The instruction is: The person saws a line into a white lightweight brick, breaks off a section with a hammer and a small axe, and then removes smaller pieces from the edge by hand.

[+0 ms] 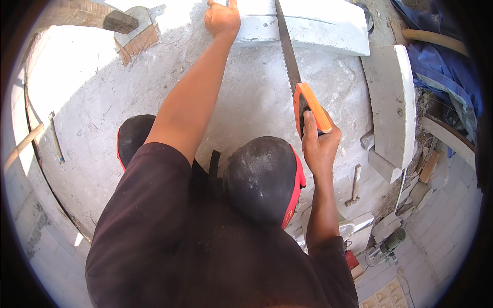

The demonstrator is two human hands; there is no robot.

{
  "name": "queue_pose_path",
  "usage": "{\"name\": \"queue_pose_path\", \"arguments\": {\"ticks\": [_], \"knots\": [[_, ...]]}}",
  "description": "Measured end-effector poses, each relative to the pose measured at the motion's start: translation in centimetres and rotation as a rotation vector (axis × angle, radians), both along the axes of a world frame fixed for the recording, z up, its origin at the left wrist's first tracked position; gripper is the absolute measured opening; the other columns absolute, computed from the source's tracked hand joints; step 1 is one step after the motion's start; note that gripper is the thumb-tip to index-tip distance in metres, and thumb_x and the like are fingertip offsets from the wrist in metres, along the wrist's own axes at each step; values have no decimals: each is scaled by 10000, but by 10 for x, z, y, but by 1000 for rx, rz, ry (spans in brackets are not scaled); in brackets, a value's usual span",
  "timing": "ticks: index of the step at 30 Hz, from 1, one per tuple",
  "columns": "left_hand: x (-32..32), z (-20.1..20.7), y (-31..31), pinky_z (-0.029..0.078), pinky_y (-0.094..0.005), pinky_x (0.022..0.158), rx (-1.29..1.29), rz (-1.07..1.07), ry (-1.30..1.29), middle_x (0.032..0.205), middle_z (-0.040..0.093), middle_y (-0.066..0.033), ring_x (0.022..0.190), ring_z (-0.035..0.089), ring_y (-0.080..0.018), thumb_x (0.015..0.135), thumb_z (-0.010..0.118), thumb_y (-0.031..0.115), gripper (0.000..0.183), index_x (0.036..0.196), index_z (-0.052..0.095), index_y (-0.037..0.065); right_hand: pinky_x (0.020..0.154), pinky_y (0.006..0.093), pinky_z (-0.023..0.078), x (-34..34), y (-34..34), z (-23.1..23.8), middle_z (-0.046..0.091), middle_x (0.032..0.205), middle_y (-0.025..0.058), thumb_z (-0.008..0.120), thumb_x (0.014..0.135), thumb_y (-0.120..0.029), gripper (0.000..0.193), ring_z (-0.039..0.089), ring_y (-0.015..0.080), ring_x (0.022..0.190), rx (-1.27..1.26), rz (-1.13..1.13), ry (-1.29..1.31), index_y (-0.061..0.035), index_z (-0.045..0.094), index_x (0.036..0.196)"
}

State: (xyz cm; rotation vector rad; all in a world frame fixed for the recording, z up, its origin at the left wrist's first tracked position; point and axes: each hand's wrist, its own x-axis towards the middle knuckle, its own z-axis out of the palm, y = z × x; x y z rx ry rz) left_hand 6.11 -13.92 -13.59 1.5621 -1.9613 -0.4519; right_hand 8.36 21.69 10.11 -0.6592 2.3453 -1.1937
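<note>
Concrete floor (254,92): your long white block (328,37) lies over it. Orange-handled saw (292,69): blade crosses the block's near edge, left of its near right corner. Your right hand (321,146) grips the saw; your left hand (222,20) is by the block's left end, grip cannot be told.

Open floor (251,92) fronts the white slab (323,34); the saw (292,66) obstructs.

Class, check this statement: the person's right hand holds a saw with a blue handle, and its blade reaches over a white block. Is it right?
Not quite: the head view shows that the saw has an orange handle, not a blue one. The right hand does hold it, and its blade does reach over the white block.
</note>
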Motion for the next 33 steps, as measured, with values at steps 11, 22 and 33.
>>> {"name": "queue_pose_path", "arguments": {"ticks": [11, 22, 33], "knots": [[4, -25, 11, 498, -557, 888, -117, 24, 10, 914, 689, -311, 940, 654, -489, 978, 602, 462, 678, 1186, 574, -183, 506, 227, 355, 6, 9, -21, 535, 648, -30, 608, 1043, -194, 252, 462, 30, 544, 22, -40, -45, 45, 686, 1062], [5, 12, 28, 496, -555, 872, 51, 4, 86, 960, 688, -331, 936, 646, -497, 960, 621, 485, 695, 1172, 589, -176, 640, 272, 460, 34, 50, -34, 599, 763, 3, 620, 1031, -160, 304, 548, 76, 699, 15, -11, 12, 84, 651, 1210], [5, -24, -3, 486, -561, 912, -207, 40, -39, 1017, 692, -310, 988, 648, -483, 976, 597, 495, 673, 1214, 609, -135, 732, 314, 529, 55, 93, -68, 742, 953, 159, 658, 995, -146, 391, 649, 133, 811, -56, -29, 75, 57, 632, 1329]]}}
